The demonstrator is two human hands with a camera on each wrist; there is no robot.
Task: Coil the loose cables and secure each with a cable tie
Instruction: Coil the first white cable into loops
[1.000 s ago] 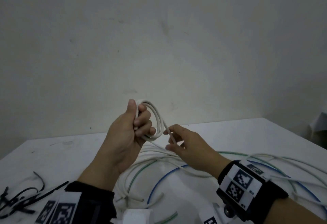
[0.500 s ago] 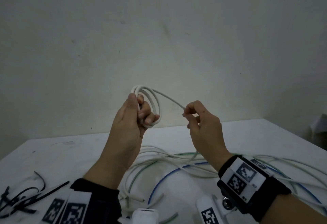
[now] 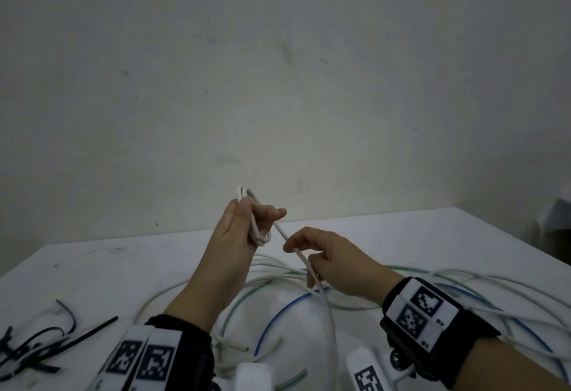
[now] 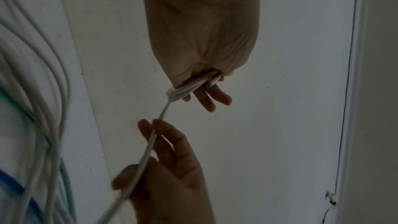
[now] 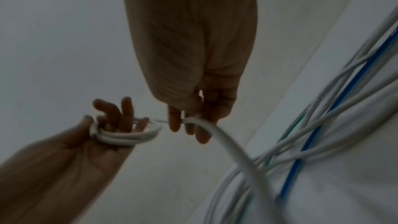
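My left hand is raised above the table and holds a small coil of white cable between thumb and palm, its other fingers stretched out. In the left wrist view the coil pokes out under that thumb. From the coil the free run of the white cable slants down to my right hand, which pinches it close below and to the right. In the right wrist view the cable leaves my right fingers and drops to the pile.
Loose white, green and blue cables lie tangled on the white table under both hands. A heap of black cable ties lies at the near left. A bare wall stands behind the table.
My right hand came down from beside the coil and now pinches the cable lower. The coil in my left hand turned edge-on and sits lower, with the fingers spread.
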